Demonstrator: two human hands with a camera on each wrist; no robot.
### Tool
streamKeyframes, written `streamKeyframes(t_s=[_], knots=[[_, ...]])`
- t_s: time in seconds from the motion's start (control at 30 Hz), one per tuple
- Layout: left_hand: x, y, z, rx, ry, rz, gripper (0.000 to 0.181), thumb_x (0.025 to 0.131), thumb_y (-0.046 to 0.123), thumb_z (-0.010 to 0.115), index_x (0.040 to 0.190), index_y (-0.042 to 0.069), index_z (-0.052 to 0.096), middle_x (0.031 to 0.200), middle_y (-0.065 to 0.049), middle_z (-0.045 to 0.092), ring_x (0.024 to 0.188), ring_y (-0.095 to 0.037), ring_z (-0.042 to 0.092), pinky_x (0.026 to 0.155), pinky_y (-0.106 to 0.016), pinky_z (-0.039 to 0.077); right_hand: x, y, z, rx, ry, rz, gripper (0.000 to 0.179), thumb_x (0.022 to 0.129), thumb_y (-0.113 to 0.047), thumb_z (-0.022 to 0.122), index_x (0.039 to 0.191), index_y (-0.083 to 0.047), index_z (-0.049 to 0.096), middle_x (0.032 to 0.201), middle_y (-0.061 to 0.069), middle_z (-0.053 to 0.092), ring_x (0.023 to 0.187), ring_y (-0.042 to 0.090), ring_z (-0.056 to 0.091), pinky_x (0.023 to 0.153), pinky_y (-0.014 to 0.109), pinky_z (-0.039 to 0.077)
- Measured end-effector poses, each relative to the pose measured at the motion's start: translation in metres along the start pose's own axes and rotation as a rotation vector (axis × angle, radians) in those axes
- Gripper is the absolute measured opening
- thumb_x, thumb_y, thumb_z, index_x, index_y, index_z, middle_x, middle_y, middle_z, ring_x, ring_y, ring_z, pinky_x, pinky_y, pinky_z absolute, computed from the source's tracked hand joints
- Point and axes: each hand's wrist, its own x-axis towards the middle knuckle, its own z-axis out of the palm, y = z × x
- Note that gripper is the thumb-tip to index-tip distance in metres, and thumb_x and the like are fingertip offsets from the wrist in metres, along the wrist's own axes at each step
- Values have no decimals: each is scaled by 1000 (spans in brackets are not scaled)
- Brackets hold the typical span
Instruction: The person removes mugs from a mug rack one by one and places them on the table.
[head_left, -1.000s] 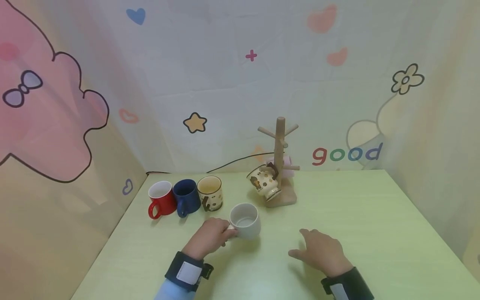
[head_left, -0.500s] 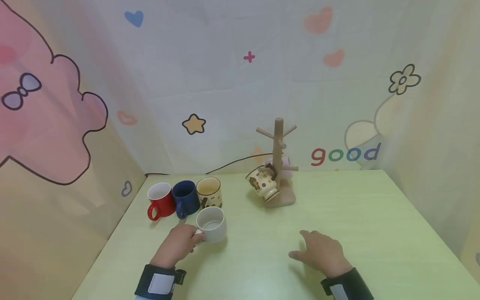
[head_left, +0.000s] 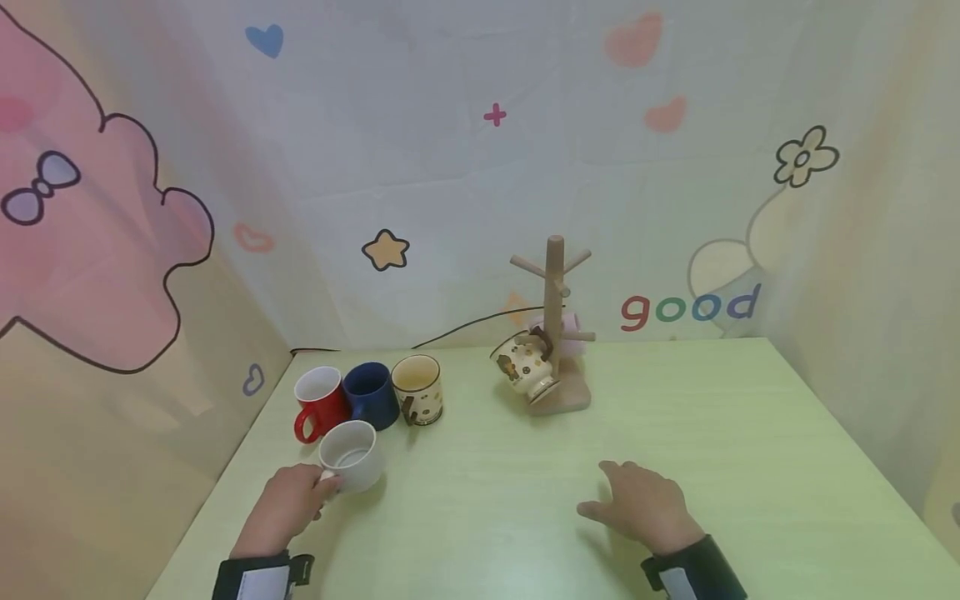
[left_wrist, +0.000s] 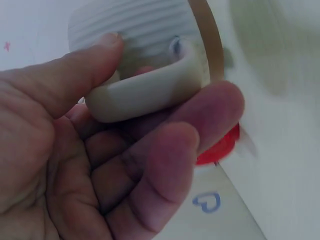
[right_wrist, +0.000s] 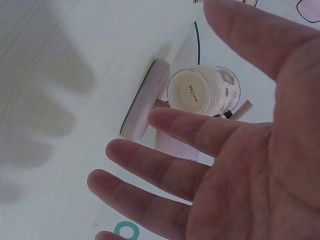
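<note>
In the head view my left hand (head_left: 288, 507) grips the handle of a white mug (head_left: 362, 467) at the front left. The left wrist view shows the thumb and curled fingers around that handle (left_wrist: 145, 92); the mug's side is ribbed. Just behind the white mug stand a red mug (head_left: 330, 410), a blue mug (head_left: 373, 398) and a cream patterned mug (head_left: 420, 390), side by side. My right hand (head_left: 643, 507) is over the table at the right, fingers spread, holding nothing.
A wooden mug tree (head_left: 553, 304) stands at the back, right of centre. A second cream patterned mug (head_left: 525, 368) hangs tilted on it, and a pink mug (head_left: 573, 323) is partly hidden behind its post. A printed curtain (head_left: 450, 167) closes off the back of the table (head_left: 487, 517).
My left hand has carried the white mug leftward, from near the table's middle to in front of the red and blue mugs. The right hand has stayed in place.
</note>
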Motion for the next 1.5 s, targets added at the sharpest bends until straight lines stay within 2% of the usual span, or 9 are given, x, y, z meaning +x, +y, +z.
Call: streamKeyframes(t_s=[0.17,0.33,0.53,0.77,1.0,1.5], knots=[[-3,-13,-7,27,49,-3,25,96,21,65,98,-4,68,73,-7,61,64,-19,55,60,-34,45,0,1,0,1,1,-4,73,79,-54,75,127,0,62,111,20,66,100,39,64,70,52,53],[-5,-27,-9,22,102,2,22,95,18,64,89,-2,66,69,-5,58,63,-19,54,57,-34,42,1,0,1,6,-7,3,73,80,-54,74,127,0,62,112,21,66,100,39,64,70,52,52],[-5,-45,-11,22,128,-20,22,96,17,62,90,-4,67,71,-6,62,63,-19,56,55,-33,43,4,0,2,11,-23,14,74,80,-54,74,128,0,61,114,22,66,102,41,63,70,53,52],[-2,-59,-16,18,102,-66,25,98,17,59,89,-6,66,68,-5,59,64,-20,54,56,-34,42,4,0,1,12,-30,18,74,80,-54,74,128,0,61,113,21,66,97,37,64,67,50,52],[-1,-65,-13,10,94,-62,27,99,18,56,86,-5,64,68,-5,57,64,-21,52,57,-35,41,4,-2,0,10,-27,9,73,80,-54,74,128,0,62,112,21,66,98,38,64,70,51,52],[4,-78,-4,4,97,-85,28,100,20,57,85,-3,63,67,-4,57,63,-20,51,56,-33,38,6,-2,2,11,-36,16,74,80,-55,73,129,-1,61,115,21,66,97,36,64,66,49,51]])
